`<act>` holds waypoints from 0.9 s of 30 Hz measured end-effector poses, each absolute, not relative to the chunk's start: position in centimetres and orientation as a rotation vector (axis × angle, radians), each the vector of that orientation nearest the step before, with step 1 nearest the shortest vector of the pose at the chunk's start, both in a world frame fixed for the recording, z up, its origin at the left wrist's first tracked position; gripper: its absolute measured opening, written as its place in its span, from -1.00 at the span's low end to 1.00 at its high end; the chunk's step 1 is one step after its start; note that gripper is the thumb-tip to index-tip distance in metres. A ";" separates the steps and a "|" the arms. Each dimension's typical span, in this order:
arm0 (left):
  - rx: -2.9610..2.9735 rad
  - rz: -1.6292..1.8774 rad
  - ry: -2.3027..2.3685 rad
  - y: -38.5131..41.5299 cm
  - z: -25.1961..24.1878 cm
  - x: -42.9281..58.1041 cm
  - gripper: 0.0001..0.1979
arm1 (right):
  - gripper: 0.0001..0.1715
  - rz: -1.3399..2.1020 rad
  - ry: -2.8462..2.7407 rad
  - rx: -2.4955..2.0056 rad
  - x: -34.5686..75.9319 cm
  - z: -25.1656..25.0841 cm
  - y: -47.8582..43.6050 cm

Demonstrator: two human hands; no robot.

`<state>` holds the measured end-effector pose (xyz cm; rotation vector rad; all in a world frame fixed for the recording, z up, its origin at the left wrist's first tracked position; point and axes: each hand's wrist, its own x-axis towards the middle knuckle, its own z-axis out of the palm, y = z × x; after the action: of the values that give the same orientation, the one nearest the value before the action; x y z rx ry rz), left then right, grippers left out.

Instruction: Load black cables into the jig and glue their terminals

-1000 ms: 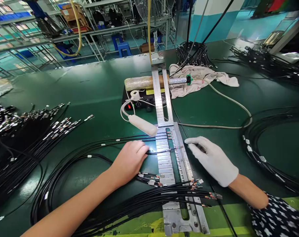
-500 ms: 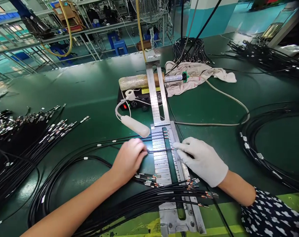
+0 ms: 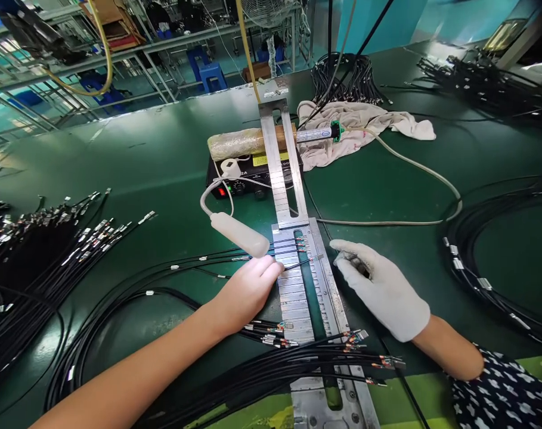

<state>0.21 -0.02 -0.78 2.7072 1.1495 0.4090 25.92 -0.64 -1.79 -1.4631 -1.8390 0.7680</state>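
My bare left hand [image 3: 253, 289] pinches a black cable [image 3: 300, 263] at the left side of the slotted metal fixture [image 3: 295, 304]. The cable's tip lies across the fixture's long slot. Just above it, several cables with exposed coloured wires [image 3: 302, 243] rest in the grooves. Gloved in white, my right hand [image 3: 380, 286] is right of the fixture, touching no cable, with thumb and fingers apart. A white lamp [image 3: 239, 233] shines on the fixture above my left hand. More black cables [image 3: 253, 375] cross the fixture's lower part.
Behind the fixture are a black control box [image 3: 248, 185], a wrapped roll [image 3: 235, 145] and a crumpled cloth [image 3: 318, 156]. Cable bundles lie at left [image 3: 33, 268] and back right [image 3: 485, 89]. A coiled cable [image 3: 465, 268] is on the right.
My right hand has let go of the cable end and moved right, opening. My left hand has shifted up and right with the cable, which now slants upward. The view has shifted slightly.
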 end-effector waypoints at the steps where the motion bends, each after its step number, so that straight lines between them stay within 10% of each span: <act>1: 2.687 0.442 1.151 0.2 -0.7 -0.2 -0.77 | -0.66 0.785 -1.818 -1.472 25.9 -1.7 -0.6; 27: 2.719 0.232 0.885 4.3 -0.2 -4.4 -0.54 | -0.72 0.850 -1.885 -1.517 25.8 -1.5 -0.2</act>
<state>-4.36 4.29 -0.24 2.7191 0.8847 0.2318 25.82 -0.17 -1.49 -1.5173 -1.8851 0.8501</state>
